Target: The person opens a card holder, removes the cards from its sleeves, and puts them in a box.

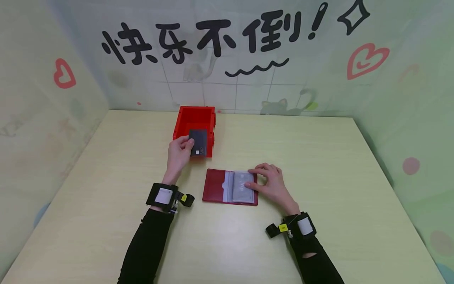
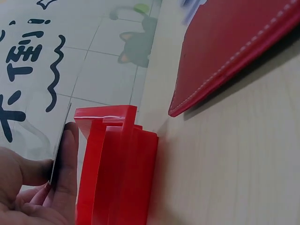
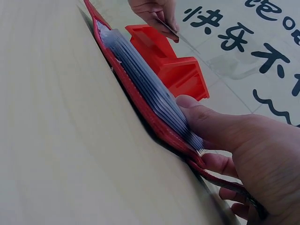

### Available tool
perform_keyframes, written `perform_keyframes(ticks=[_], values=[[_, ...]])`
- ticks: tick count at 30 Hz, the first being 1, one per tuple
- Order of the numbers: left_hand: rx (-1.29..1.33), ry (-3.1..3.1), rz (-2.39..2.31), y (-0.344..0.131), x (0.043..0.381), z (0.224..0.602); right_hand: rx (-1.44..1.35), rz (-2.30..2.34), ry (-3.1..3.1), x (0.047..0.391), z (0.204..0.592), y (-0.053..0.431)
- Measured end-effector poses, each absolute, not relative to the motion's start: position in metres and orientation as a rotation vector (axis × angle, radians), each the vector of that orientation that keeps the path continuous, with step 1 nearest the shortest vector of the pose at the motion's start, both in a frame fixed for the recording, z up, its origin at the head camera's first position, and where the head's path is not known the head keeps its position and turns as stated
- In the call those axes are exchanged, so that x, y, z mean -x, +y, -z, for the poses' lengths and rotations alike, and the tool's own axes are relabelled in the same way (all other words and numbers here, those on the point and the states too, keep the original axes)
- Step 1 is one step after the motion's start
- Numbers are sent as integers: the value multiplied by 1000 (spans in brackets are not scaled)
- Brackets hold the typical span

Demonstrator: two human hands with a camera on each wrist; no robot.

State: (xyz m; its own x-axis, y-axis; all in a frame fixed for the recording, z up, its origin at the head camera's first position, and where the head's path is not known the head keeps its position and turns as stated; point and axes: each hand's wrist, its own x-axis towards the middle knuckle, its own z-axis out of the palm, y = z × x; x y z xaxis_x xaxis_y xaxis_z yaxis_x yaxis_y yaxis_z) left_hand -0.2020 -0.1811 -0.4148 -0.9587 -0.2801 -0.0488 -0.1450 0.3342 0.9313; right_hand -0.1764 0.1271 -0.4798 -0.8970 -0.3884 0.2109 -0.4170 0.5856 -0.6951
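My left hand pinches a dark grey card with small "VIP" lettering between thumb and fingers. The card overlaps the near end of a red plastic bin in the head view; seen from the left wrist, the card is edge-on beside the bin's rim. A red card holder lies spread on the table, its clear plastic sleeves showing. At its right edge, my right hand grips it, the thumb on the stack of sleeves and the other fingers at the cover's edge.
The pale wooden table extends around the holder and bin. A printed backdrop rises behind the table's far edge, with more printed cloth at both sides. Each wrist carries a strapped camera, the left one near the holder's left side.
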Motion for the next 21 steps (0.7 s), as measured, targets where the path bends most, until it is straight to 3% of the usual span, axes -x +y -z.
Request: perform_keyframes(ticks=[21], values=[[-309, -2600, 1331, -173, 242, 407, -705, -1232, -2760, 176, 481, 127]])
